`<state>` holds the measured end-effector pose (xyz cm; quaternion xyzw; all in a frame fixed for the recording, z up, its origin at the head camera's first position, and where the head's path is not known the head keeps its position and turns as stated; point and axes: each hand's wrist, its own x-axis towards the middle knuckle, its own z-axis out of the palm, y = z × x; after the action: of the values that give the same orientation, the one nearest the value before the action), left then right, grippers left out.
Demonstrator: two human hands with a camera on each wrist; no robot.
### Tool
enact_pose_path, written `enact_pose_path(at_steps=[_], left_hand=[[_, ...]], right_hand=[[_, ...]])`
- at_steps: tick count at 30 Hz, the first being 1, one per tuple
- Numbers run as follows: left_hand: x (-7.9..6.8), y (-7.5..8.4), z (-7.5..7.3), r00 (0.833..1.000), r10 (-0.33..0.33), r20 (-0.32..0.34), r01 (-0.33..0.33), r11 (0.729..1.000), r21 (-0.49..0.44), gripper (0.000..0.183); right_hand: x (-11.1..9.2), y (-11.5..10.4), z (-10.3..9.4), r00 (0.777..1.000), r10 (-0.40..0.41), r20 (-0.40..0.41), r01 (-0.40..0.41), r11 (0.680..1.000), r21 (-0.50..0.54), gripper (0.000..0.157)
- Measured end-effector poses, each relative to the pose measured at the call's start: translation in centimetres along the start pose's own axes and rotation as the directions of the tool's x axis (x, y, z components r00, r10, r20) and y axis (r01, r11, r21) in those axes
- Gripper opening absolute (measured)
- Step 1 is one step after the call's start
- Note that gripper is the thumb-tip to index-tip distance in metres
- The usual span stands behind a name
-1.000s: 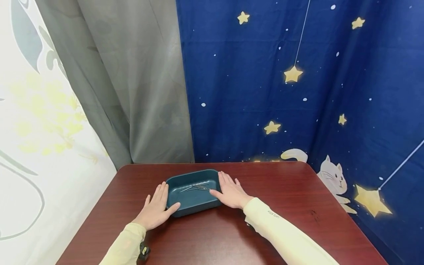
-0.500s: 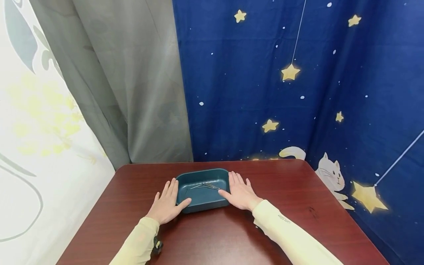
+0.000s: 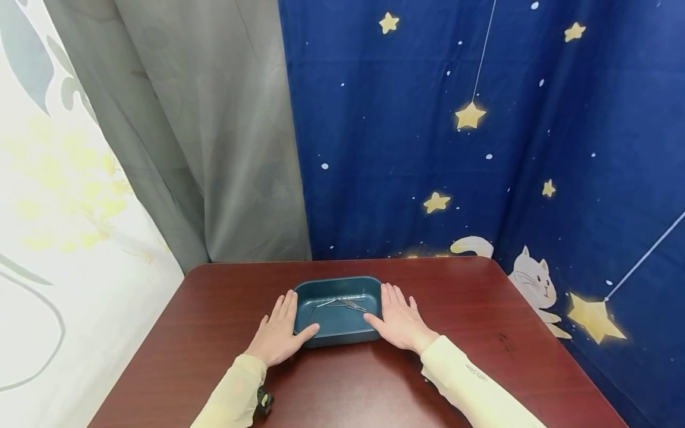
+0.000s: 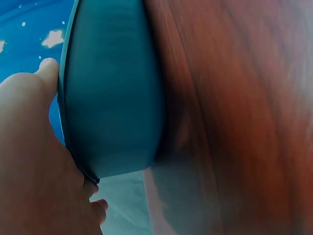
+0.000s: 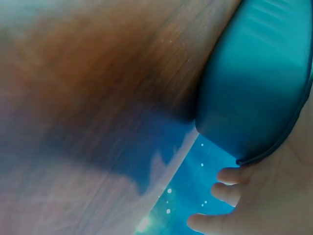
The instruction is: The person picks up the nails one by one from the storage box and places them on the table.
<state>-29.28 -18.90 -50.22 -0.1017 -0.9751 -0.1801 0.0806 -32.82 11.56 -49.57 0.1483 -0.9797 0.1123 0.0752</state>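
A dark teal rectangular tray with rounded corners sits on the table between both hands. Several thin, silvery metal rods lie loosely across its floor, too small to tell their exact kind. The left hand rests against the tray's left end with straight fingers, its thumb by the front rim. Against the right end lies the right hand, fingers extended and thumb near the front right corner. Each wrist view shows the tray's outer side close up with a palm at its rim; the rods are hidden there.
The reddish-brown wooden table has rounded back corners. Behind it hang a grey curtain and a blue curtain with stars and a white cat. A pale patterned cloth hangs at the left.
Both hands have shifted the tray to the right along the table, and it has turned from slanted to nearly square with the back edge. The rods have moved along inside it.
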Motion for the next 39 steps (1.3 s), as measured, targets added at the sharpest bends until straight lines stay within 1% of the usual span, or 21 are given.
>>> enact_pose_path(at_steps=[4, 7, 10, 16, 19, 21, 23, 26, 28, 31, 33, 36, 39], left_hand=[[-0.9, 0.7, 0.4, 1.000, -0.014, 0.023, 0.014, 1.000, -0.002, 0.101], [-1.4, 1.1, 0.6, 1.000, -0.021, 0.015, 0.021, 1.000, 0.011, 0.103], [-1.8, 1.3, 0.8, 1.000, -0.024, 0.010, 0.024, 1.000, 0.017, 0.104], [-2.4, 1.7, 0.9, 1.000, -0.021, 0.024, 0.020, 0.999, 0.031, 0.105], [-2.3, 2.0, 0.5, 0.999, -0.021, 0.044, 0.019, 0.999, 0.042, 0.107], [-1.9, 2.3, 0.2, 0.999, -0.008, 0.054, 0.005, 0.999, 0.042, 0.108], [-1.4, 2.6, 0.0, 0.998, 0.011, 0.063, -0.013, 0.999, 0.041, 0.108], [-0.8, 2.9, -0.1, 0.997, 0.041, 0.066, -0.042, 0.999, 0.026, 0.107], [-0.6, 2.9, -0.1, 0.996, 0.045, 0.072, -0.046, 0.999, 0.011, 0.107], [-0.7, 2.7, -0.1, 0.997, 0.049, 0.064, -0.049, 0.999, 0.005, 0.108], [-0.7, 2.7, -0.1, 0.997, 0.056, 0.050, -0.057, 0.998, 0.013, 0.109], [-0.4, 3.0, -0.1, 0.997, 0.076, 0.030, -0.077, 0.997, 0.024, 0.110], [0.1, 3.4, 0.0, 0.995, 0.088, 0.046, -0.090, 0.995, 0.044, 0.112]], right_hand=[[-1.4, 0.4, 0.2, 1.000, -0.001, 0.000, 0.001, 1.000, 0.003, 0.093], [-2.1, 0.5, 0.2, 1.000, -0.008, -0.013, 0.008, 1.000, -0.003, 0.094], [-2.7, 0.5, 0.0, 0.999, -0.017, -0.029, 0.017, 1.000, -0.004, 0.093], [-3.4, 0.5, -0.4, 1.000, -0.017, -0.016, 0.017, 1.000, -0.009, 0.094], [-3.5, 0.6, -0.9, 1.000, -0.016, 0.006, 0.016, 0.999, -0.030, 0.098], [-3.3, 0.7, -1.4, 1.000, -0.008, 0.019, 0.009, 0.999, -0.052, 0.099], [-3.0, 0.9, -2.0, 1.000, -0.001, 0.017, 0.002, 0.997, -0.081, 0.097], [-2.6, 1.0, -2.6, 1.000, -0.001, -0.013, 0.000, 0.993, -0.116, 0.090], [-2.2, 1.0, -2.7, 0.999, -0.030, -0.041, 0.024, 0.990, -0.137, 0.084], [-1.8, 0.7, -2.6, 0.990, -0.114, -0.080, 0.100, 0.983, -0.155, 0.075], [-1.4, 0.5, -2.3, 0.976, -0.190, -0.102, 0.172, 0.971, -0.163, 0.069], [-0.3, 0.2, -1.7, 0.949, -0.290, -0.121, 0.268, 0.948, -0.170, 0.061], [1.1, 0.2, -1.0, 0.929, -0.349, -0.121, 0.325, 0.927, -0.186, 0.055]])
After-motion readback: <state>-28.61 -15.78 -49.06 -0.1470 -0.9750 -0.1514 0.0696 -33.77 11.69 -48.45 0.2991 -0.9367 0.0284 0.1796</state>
